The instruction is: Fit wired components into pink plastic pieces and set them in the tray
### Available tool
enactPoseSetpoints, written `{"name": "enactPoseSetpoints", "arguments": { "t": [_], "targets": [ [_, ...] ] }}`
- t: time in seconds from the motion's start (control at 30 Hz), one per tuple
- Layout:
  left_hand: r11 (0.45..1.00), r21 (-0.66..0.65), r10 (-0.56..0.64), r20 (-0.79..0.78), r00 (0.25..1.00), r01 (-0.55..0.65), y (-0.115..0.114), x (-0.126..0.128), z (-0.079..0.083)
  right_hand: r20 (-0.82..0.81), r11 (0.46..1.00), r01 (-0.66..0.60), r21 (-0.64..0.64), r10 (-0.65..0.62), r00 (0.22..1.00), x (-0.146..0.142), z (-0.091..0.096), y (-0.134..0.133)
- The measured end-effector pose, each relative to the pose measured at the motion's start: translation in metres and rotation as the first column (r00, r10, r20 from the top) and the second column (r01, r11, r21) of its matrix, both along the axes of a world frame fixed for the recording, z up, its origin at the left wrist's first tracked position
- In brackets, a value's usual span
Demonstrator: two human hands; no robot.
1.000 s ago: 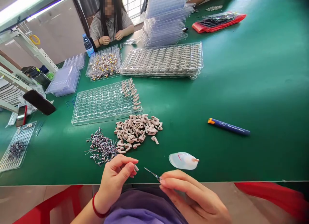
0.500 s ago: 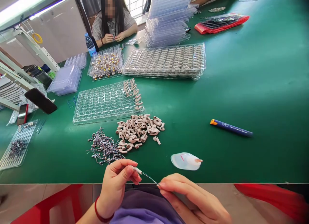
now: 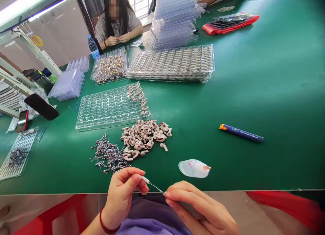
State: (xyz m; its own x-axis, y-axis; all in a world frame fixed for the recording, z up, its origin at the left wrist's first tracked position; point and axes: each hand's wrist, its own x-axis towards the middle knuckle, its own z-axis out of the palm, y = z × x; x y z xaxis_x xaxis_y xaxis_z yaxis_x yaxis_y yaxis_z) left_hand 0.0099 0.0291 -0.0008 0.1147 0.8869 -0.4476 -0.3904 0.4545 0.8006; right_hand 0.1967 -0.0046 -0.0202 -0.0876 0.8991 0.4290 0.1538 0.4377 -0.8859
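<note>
Both hands work at the table's near edge. Left hand (image 3: 124,191) pinches a small beige piece (image 3: 145,179); right hand (image 3: 200,208) has its fingertips closed on a thin wire lead (image 3: 156,187) entering it. I judge: keep lead straight, feed slowly, piece steady.

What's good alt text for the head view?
At the near edge of a green table, the left hand pinches a small white piece while the right hand holds a thin wire meeting it. Beyond lie a pile of beige parts, a heap of wired components and clear trays; a second person sits opposite.
</note>
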Motion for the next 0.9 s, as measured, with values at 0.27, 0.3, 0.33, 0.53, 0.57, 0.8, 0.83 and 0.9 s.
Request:
{"name": "enactPoseSetpoints", "arguments": {
  "t": [0.27, 0.3, 0.33, 0.53, 0.57, 0.8, 0.83, 0.9],
  "targets": [
    [0.995, 0.092, -0.022, -0.080, 0.997, 0.030, -0.0022, -0.0036, -0.0054, 0.023, 0.999, 0.001, 0.035, -0.001, 1.000, -0.0025, 0.0031, 0.0019],
    [0.993, 0.109, -0.030, -0.091, 0.995, 0.040, -0.0025, -0.0042, -0.0064, 0.028, 0.999, -0.001, 0.033, 0.000, 1.000, -0.0023, 0.0037, 0.0022],
    [0.991, 0.121, -0.040, -0.100, 0.994, 0.052, -0.0028, -0.0046, -0.0071, 0.030, 0.999, -0.001, 0.034, 0.000, 1.000, -0.0021, 0.0041, 0.0026],
    [0.983, 0.112, -0.136, -0.094, 0.986, 0.146, -0.0040, -0.0050, -0.0047, 0.046, 0.999, 0.027, 0.036, -0.028, 0.999, -0.0017, 0.0039, 0.0052],
    [0.981, 0.112, -0.148, -0.098, 0.984, 0.159, -0.0044, -0.0049, -0.0042, 0.049, 0.999, 0.029, 0.035, -0.031, 0.998, -0.0021, 0.0037, 0.0058],
    [0.970, 0.153, -0.164, -0.149, 0.975, 0.186, -0.0071, -0.0033, -0.0045, 0.049, 0.999, 0.046, 0.024, -0.048, 0.998, -0.0057, 0.0006, 0.0073],
    [0.970, 0.157, -0.161, -0.154, 0.975, 0.185, -0.0071, -0.0030, -0.0045, 0.049, 0.999, 0.046, 0.019, -0.047, 0.998, -0.0055, -0.0002, 0.0070],
    [0.969, 0.163, -0.159, -0.155, 0.975, 0.184, -0.0065, -0.0025, -0.0045, 0.045, 0.999, 0.033, 0.002, -0.033, 0.998, -0.0047, -0.0017, 0.0066]
  ]
}}
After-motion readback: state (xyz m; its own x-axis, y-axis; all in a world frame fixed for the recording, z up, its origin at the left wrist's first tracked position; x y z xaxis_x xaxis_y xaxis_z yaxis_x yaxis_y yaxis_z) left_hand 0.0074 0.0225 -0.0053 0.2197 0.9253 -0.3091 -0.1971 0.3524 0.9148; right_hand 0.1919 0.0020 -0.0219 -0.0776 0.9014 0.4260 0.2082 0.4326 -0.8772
